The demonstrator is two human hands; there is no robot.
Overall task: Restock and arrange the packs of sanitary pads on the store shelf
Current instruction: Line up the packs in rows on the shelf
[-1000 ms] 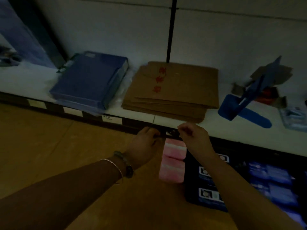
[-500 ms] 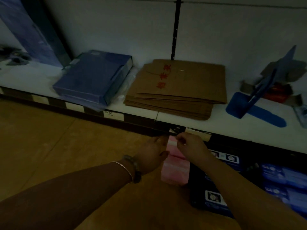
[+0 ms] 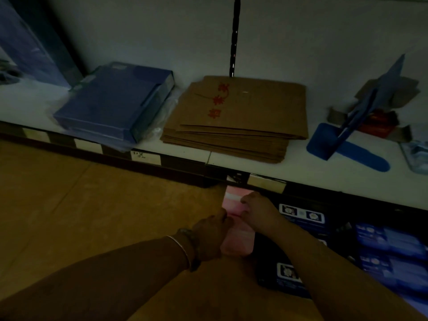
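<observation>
A stack of pink sanitary pad packs (image 3: 236, 244) stands on the lower level, just under the front edge of the white shelf (image 3: 324, 179). My left hand (image 3: 209, 238) holds the stack's left side with curled fingers. My right hand (image 3: 260, 212) grips its upper right part, fingers curled over the top pack. Dark packs with white labels (image 3: 301, 214) stand directly right of the pink stack, and blue packs (image 3: 393, 249) lie further right. The light is dim and the pink stack's lower part is hidden behind my hands.
On the white shelf lie a blue box (image 3: 113, 105), a stack of flat brown cardboard (image 3: 240, 119) and a blue bookend (image 3: 347, 144). A price-label strip (image 3: 143, 156) runs along the shelf's front edge. Brown floor (image 3: 81, 216) spreads to the left.
Both hands have dropped from the shelf's front edge down onto the pink stack and closed on it. The view has shifted slightly right and closer.
</observation>
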